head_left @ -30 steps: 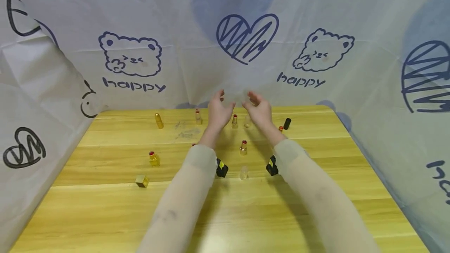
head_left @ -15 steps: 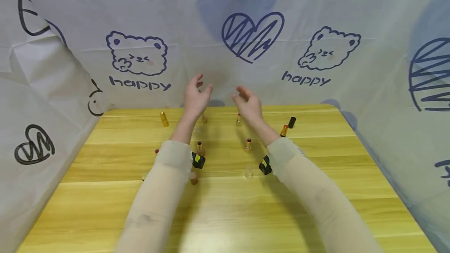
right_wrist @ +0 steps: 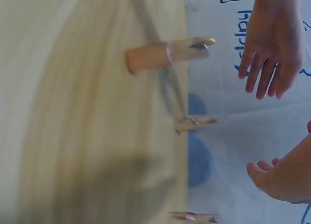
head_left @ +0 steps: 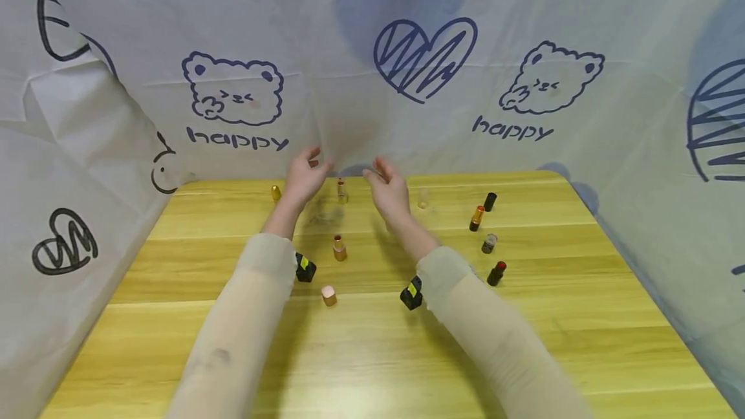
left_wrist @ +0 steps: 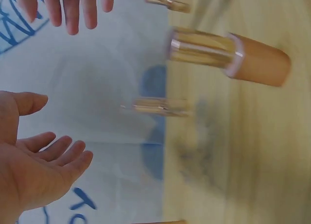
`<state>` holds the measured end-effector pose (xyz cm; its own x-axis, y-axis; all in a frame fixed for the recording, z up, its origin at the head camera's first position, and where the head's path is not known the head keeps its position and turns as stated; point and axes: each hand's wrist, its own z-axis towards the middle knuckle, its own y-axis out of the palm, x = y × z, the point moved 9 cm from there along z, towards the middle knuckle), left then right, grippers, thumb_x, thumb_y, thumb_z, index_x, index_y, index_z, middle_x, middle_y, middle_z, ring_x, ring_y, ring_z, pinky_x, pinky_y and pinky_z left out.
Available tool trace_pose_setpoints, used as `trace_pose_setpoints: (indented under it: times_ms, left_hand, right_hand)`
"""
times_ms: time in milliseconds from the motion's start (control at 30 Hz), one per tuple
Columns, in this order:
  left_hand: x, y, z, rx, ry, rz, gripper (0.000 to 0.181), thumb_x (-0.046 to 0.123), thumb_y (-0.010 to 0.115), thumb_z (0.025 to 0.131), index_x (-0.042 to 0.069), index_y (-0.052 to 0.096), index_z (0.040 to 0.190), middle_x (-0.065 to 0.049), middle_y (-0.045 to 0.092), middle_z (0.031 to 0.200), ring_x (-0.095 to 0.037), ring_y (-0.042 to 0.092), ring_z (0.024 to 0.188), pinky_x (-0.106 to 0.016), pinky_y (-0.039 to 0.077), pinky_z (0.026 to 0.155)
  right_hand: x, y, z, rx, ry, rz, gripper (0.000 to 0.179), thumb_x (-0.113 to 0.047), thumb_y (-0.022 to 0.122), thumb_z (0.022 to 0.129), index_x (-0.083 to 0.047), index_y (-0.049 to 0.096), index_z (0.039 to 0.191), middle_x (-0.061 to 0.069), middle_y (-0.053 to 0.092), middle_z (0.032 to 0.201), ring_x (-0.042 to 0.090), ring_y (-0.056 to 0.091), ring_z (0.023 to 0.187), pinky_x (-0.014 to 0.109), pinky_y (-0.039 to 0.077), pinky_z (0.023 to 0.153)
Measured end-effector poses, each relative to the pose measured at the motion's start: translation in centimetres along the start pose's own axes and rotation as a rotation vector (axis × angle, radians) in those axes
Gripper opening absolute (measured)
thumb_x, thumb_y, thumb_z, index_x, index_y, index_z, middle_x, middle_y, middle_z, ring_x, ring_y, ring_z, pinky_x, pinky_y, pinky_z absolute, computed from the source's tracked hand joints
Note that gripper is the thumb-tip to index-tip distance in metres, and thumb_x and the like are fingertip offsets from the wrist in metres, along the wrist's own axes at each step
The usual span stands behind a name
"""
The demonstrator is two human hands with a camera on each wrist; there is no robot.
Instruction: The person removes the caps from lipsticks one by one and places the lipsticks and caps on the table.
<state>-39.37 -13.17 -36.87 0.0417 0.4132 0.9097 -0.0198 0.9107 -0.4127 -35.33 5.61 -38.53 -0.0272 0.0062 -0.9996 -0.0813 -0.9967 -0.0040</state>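
My left hand (head_left: 305, 178), fingers loosely bent, hovers over the far edge of the table (head_left: 372, 354) and holds nothing. Opposite it, palm turned inward, my right hand (head_left: 391, 198) is also bare. Between them stands an uncapped lipstick (head_left: 341, 191) with a clear base. Closer to me is a copper-coloured lipstick (head_left: 339, 249), large in the left wrist view, where its copper base (left_wrist: 265, 61) shows. A rose-gold cap (head_left: 328, 296) sits in front of it. Behind my left hand peeks a gold bullet-shaped tube (head_left: 276, 193).
At the right stand a gold lipstick with black base (head_left: 476, 218), a black cap (head_left: 490, 202), a clear-topped cap (head_left: 489, 244) and a black lipstick (head_left: 496, 273). A clear cap (head_left: 423, 198) is right of my right hand. Printed white cloth (head_left: 326, 102) hangs behind the table.
Both hands have moved left across the far side of the table, first spreading apart, then coming down. The head view has turned slightly left. No lipstick has been picked up.
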Motion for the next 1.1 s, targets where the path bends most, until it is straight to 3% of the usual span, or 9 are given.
trace_pose_setpoints:
  times_ms: [167, 367, 800, 1100]
  left_hand:
    - [-2.8, 1.5, 0.8, -0.072, -0.052, -0.017, 0.066, 0.021, 0.061, 0.105, 0.002, 0.032, 0.161, -0.017, 0.035, 0.166, -0.037, 0.039, 0.148, -0.048, 0.040, 0.120]
    - [-4.8, 3.0, 1.5, -0.138, -0.085, -0.021, 0.070, 0.018, 0.063, 0.104, 0.000, 0.028, 0.162, -0.019, 0.034, 0.166, -0.039, 0.035, 0.149, -0.049, 0.036, 0.122]
    - [-7.3, 4.6, 2.5, -0.248, -0.145, -0.125, 0.057, 0.001, 0.060, 0.104, 0.001, 0.040, 0.157, -0.019, 0.049, 0.156, -0.036, 0.044, 0.145, -0.051, 0.037, 0.121]
    - [-8.3, 4.8, 3.2, -0.230, -0.155, -0.096, 0.046, 0.008, 0.065, 0.103, 0.002, 0.055, 0.147, -0.019, 0.055, 0.150, -0.034, 0.051, 0.139, -0.049, 0.045, 0.115]
  right_hand:
    - [2.3, 0.8, -0.6, 0.017, 0.039, 0.003, 0.058, -0.023, 0.061, 0.106, -0.007, 0.042, 0.158, 0.006, 0.046, 0.161, 0.027, 0.045, 0.146, 0.039, 0.039, 0.121]
    - [5.2, 1.4, -1.0, 0.049, 0.101, 0.039, 0.059, -0.023, 0.060, 0.106, -0.007, 0.040, 0.159, 0.007, 0.045, 0.162, 0.028, 0.044, 0.146, 0.040, 0.038, 0.122]
    - [8.4, 1.8, -0.6, 0.090, 0.172, 0.074, 0.059, -0.021, 0.059, 0.106, -0.005, 0.040, 0.159, 0.011, 0.044, 0.162, 0.031, 0.043, 0.147, 0.042, 0.036, 0.122]
    - [9.3, 1.7, -0.1, 0.108, 0.193, 0.085, 0.058, -0.020, 0.058, 0.107, -0.004, 0.039, 0.159, 0.013, 0.043, 0.162, 0.031, 0.041, 0.149, 0.042, 0.035, 0.123]
